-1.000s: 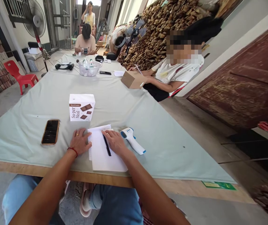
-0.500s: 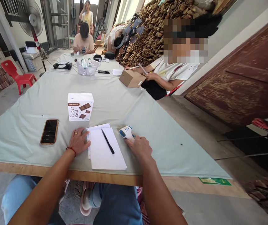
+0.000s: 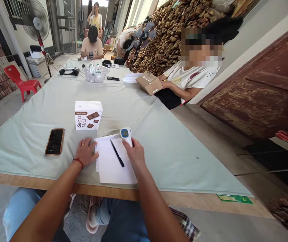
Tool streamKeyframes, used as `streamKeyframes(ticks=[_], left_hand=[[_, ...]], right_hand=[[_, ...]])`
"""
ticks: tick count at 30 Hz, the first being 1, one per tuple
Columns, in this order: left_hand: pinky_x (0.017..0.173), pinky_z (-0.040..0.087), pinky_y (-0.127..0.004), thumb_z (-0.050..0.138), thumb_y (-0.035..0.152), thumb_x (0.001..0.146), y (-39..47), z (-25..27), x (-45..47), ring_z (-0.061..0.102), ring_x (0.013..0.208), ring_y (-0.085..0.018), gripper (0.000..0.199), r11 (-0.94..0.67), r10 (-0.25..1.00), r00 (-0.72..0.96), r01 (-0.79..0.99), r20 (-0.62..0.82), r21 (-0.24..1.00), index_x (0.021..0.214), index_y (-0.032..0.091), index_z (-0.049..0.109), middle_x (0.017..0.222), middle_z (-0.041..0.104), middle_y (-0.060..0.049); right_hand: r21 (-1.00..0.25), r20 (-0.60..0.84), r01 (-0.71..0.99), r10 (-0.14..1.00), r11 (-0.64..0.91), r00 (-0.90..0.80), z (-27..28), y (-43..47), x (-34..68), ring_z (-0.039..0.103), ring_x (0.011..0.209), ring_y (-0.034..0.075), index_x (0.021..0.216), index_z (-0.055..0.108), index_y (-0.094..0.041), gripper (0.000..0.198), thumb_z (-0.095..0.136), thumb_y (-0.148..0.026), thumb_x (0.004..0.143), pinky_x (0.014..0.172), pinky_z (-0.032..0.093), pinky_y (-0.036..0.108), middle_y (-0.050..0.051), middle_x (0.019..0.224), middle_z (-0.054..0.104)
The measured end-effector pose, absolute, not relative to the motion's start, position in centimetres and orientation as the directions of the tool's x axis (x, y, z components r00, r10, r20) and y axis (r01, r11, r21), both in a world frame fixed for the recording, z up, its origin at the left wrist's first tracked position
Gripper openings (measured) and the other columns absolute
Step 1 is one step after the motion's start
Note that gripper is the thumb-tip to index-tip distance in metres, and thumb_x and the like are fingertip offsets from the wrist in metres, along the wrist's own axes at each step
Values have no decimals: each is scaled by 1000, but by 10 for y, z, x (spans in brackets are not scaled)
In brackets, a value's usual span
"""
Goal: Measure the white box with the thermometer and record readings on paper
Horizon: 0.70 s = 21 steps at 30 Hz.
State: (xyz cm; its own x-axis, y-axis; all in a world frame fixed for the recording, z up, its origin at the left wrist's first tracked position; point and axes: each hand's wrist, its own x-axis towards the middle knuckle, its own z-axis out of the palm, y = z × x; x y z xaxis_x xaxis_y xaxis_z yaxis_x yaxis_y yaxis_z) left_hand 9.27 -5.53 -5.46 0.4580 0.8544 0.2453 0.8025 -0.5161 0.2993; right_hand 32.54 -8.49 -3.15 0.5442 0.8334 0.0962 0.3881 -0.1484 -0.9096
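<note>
My right hand [image 3: 136, 154] is wrapped round the handle of a white and blue infrared thermometer [image 3: 126, 133], held upright with its small screen facing me. Fingers spread, my left hand [image 3: 86, 153] lies flat at the left edge of a stack of white paper [image 3: 108, 164]. On the paper rests a black pen [image 3: 117, 153], slanting down to the right. Beyond my left hand stands a white "Super Meal" box [image 3: 88, 116] with chocolate pieces printed on it. A phone [image 3: 54, 142] with a dark screen lies left of that hand.
Farther along the cloth-covered table [image 3: 179, 161] are a clear plastic basin [image 3: 96, 75] with bottles, a headset [image 3: 69, 71] and another phone [image 3: 113, 78]. At the right, a person handles a cardboard box [image 3: 149, 83]. A red chair [image 3: 22, 82] stands left of the table.
My right hand has moved left with the thermometer, raising and turning it so its screen faces me. My left hand stays put. The person at the right has tilted the cardboard box.
</note>
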Motion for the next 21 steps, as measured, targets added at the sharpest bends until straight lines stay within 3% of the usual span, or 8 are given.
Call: streamKeyframes(ticks=[5,8,10,12,14,17,18,21], left_hand=[[112,28,-51,64,36,79,-53,-55,91,45,126,-31,45,-517,853,450,798,264,312,122,21,60,134,49,-13],[112,31,-51,65,34,79,-53,-57,90,46,126,-30,42,-513,857,422,760,296,399,118,20,61,131,52,-14],[111,33,-48,66,30,78,-52,-59,88,49,124,-28,38,-476,879,352,689,322,546,113,19,60,126,56,-12],[108,38,-46,69,27,74,-46,-61,86,52,119,-26,38,-337,941,164,534,296,775,109,20,58,119,58,-10],[103,43,-44,73,27,69,-31,-58,83,54,115,-25,45,-151,981,-64,331,182,931,109,20,53,117,56,-9],[97,46,-43,76,31,68,2,-37,77,53,114,-24,58,-6,956,-290,154,51,988,115,18,45,122,49,-12],[100,43,-42,80,28,63,11,-25,75,52,113,-23,61,33,910,-413,-42,-48,999,113,19,45,119,49,-11],[98,44,-39,66,43,79,12,22,73,54,109,-19,47,-2,887,-454,-180,-81,984,113,18,45,113,50,-9]], right_hand=[[-998,66,32,925,59,375,-25,-71,251,56,68,18,85,62,-21,33,57,-51,74,62,43,28,0,75,65],[-990,131,2,922,140,364,-32,-68,228,51,66,17,78,57,-22,27,57,-48,73,62,42,28,-2,67,59],[-986,161,16,919,166,361,-40,-70,224,50,66,17,76,56,-22,25,58,-46,70,63,42,28,-3,65,57],[-987,157,21,928,159,337,-46,-72,224,49,64,16,74,56,-22,23,60,-44,68,63,42,29,-3,64,56],[-990,139,20,937,140,319,-48,-73,226,47,62,16,72,55,-22,22,62,-42,67,62,41,28,-4,62,54],[-995,95,-2,943,101,319,-47,-72,226,46,57,15,70,54,-23,22,62,-43,66,58,40,28,-5,56,51],[-996,77,-16,943,87,324,-46,-71,226,45,55,15,68,53,-23,23,61,-44,66,56,40,28,-5,55,51],[-997,50,-46,939,70,342,-45,-69,226,45,52,14,65,50,-23,24,60,-45,67,55,39,27,-6,53,49]])
